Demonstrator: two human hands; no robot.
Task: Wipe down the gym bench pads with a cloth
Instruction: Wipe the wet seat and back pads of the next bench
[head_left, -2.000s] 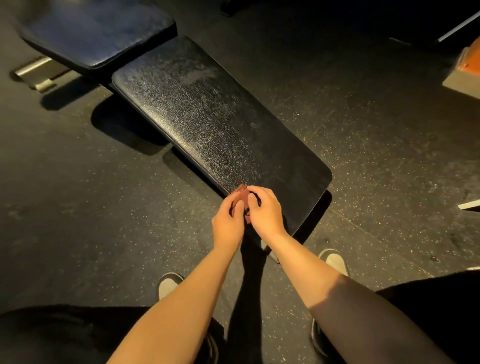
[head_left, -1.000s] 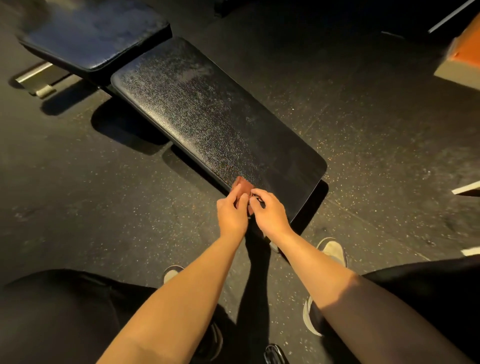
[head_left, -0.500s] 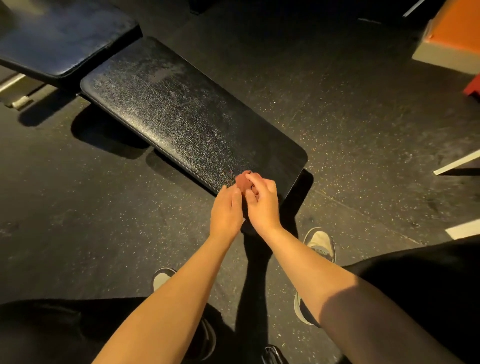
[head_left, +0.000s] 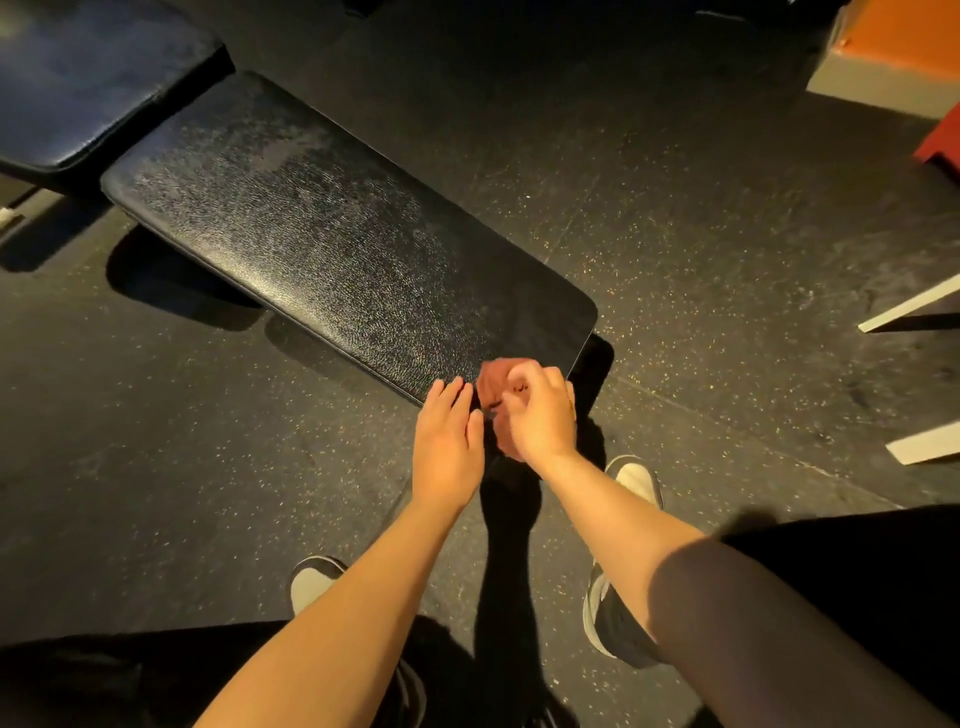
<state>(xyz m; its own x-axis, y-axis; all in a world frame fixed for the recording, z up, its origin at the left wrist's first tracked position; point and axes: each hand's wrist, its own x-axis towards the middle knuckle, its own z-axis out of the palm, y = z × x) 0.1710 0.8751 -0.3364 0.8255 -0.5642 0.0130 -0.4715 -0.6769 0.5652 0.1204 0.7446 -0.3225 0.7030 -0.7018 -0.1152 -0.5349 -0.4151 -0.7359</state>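
A long black textured bench pad (head_left: 332, 244) runs diagonally from upper left to centre. A second, darker pad (head_left: 88, 78) sits beyond it at the top left. A small reddish-brown cloth (head_left: 489, 382) is bunched at the near end of the long pad. My right hand (head_left: 540, 415) grips the cloth with curled fingers. Just to its left, my left hand (head_left: 449, 441) lies with fingers straight, its fingertips at the pad's near edge beside the cloth. Most of the cloth is hidden under my right hand.
Dark speckled rubber floor (head_left: 701, 234) surrounds the bench. An orange and grey box (head_left: 883, 57) stands at the top right, with white strips (head_left: 909, 306) on the floor at the right edge. My two shoes (head_left: 631, 480) are on the floor below the pad's end.
My left hand has let go of the cloth and flattened beside it. My right hand has gathered the cloth and curled round it at the pad's near end.
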